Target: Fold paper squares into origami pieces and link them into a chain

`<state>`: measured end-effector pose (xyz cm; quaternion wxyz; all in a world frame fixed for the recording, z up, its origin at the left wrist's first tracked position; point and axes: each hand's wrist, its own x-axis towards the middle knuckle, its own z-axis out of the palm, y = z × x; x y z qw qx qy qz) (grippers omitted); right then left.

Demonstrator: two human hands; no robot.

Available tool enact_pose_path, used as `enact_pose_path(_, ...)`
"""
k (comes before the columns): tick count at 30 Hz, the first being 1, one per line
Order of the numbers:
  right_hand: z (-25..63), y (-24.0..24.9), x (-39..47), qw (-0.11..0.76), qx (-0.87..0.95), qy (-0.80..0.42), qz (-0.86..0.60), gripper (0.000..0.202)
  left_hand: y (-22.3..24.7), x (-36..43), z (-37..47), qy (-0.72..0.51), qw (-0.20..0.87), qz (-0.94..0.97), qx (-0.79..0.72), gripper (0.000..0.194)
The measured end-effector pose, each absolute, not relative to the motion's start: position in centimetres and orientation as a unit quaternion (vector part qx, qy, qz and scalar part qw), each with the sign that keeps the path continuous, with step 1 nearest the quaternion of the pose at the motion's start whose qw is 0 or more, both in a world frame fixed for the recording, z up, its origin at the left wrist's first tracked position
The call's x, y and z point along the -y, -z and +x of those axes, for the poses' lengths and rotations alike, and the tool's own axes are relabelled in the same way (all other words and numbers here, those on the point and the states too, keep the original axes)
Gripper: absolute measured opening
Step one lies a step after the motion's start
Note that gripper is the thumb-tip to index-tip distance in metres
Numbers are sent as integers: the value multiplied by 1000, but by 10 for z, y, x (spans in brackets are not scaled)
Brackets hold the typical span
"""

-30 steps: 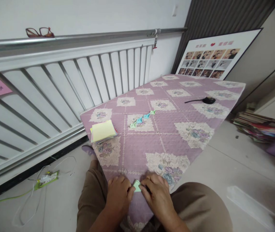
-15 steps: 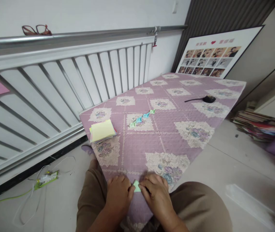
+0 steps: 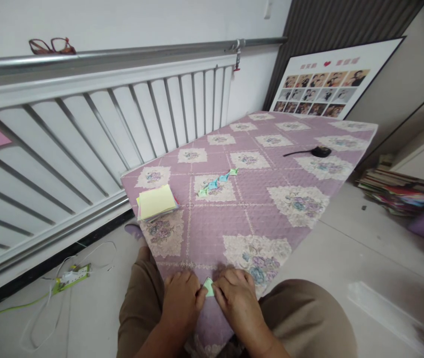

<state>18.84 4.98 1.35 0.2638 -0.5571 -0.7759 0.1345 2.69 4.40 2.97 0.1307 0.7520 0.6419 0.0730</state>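
A small folded piece of light green paper [image 3: 209, 287] lies at the near end of the table, its pointed tip facing away from me. My left hand [image 3: 182, 296] closes on its left edge with thumb and fingers. On the opposite side my right hand [image 3: 237, 292] pinches the right edge, fingers curled. The fingers cover both sides of the paper. Further up the table, several small folded paper pieces [image 3: 213, 184], green and blue, stand in a slanting row. Left of them is a stack of paper sheets [image 3: 156, 203] with a pale yellow one on top.
A purple floral cloth covers the table [image 3: 212, 223]. A black round object with a thin tail [image 3: 320, 151] lies at the far right. The white radiator [image 3: 115, 119] runs along the left, with glasses [image 3: 52, 46] on its pipe. A power strip [image 3: 72, 278] with cables is on the floor.
The view has shifted very slightly. Both hands stay at the green paper; the right thumb looks drawn in a little closer to its fingers.
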Motion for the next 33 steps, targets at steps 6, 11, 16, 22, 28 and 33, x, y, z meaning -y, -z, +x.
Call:
enact_pose_path(6,183,-10,-51,280,750,-121,-587,14,-16,-42,25,-147,121,782,-593,9)
enact_pose_path(11,182,-14,-49,253,752,-119,-597,13,-13,-45,25,-155,100,827,-532,17)
enact_pose_path(16,183,-14,-49,258,748,-131,-598,11,-17,-47,23,-104,96,834,-534,24)
enact_pose_path(22,197,0,-53,301,760,-141,-559,9,-19,-47,23,-83,114,826,-545,27)
enact_pose_path(28,194,3,-36,321,819,-77,-469,20,-22,-49,23,-81,146,816,-554,24)
enact_pose_path(33,188,7,-22,290,834,-30,-468,28,-23,-52,14,-80,172,817,-544,30)
